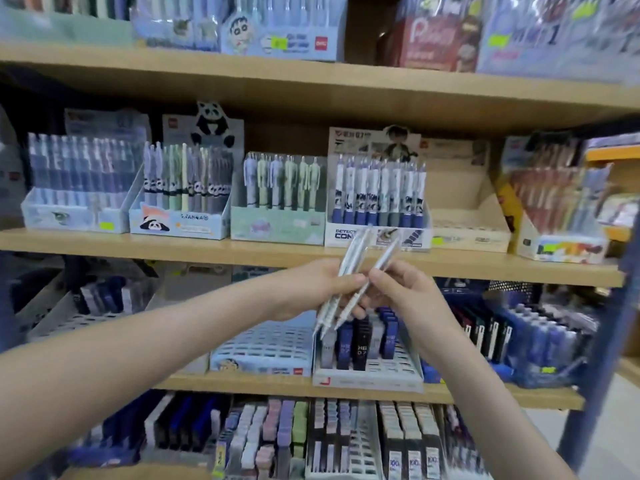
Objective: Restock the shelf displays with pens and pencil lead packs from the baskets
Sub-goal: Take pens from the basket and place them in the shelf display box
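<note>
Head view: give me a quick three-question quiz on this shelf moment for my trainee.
1. True or false: the right hand is empty.
2. The empty beige display box stands: A) on the bottom shelf; B) right of the detective pen display; C) left of the panda display.
3. Fill in: the dark lead pack reads HB ___.
Key: 1 false, its fingers pinch a pale pen; 2 B; 3 0.7.

A black lead pack (362,344) in the white tray (367,382) reads "HB 0.7", the pen display box (346,234) on the shelf above shows "DETECT" over "CON", its header card (356,136) bears "0.7", and the bottom-shelf packs (414,459) carry "100".
</note>
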### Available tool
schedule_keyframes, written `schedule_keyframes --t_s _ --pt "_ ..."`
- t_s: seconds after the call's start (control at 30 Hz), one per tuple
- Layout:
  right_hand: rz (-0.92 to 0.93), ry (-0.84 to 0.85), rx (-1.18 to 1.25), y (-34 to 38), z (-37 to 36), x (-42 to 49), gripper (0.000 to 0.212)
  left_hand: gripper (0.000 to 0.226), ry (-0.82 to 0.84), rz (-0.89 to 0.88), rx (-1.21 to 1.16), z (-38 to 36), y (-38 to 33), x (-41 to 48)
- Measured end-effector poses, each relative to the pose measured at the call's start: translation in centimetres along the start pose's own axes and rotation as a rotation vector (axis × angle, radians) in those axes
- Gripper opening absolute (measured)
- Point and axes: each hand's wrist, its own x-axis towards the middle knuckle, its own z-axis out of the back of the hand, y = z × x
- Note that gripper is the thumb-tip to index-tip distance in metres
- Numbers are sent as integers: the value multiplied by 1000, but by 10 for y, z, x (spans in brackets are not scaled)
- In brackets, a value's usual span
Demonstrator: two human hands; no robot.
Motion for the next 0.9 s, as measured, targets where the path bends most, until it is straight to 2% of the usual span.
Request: schedule_keyframes --t_s 0.27,0.37,0.53,0.7,0.8,0.9 --pt "-14 -127 103 4 47 4 17 26 -120 5 -7 -9 4 31" --pt "24 -205 153 18 64 15 15 34 -93 5 -61 -2 -1 45" --pt "131 -421 -15 40 99 49 11 27 -98 -81 -242 8 -42 66" --pt "159 -544 -196 34 138 75 13 19 -198 -136 -199 7 -53 90" --pt "157 -547 -276 28 154 87 14 21 -275 -151 -208 1 -54 101" --pt "159 -515 -255 25 157 101 14 22 -333 -171 -238 -4 -57 112"
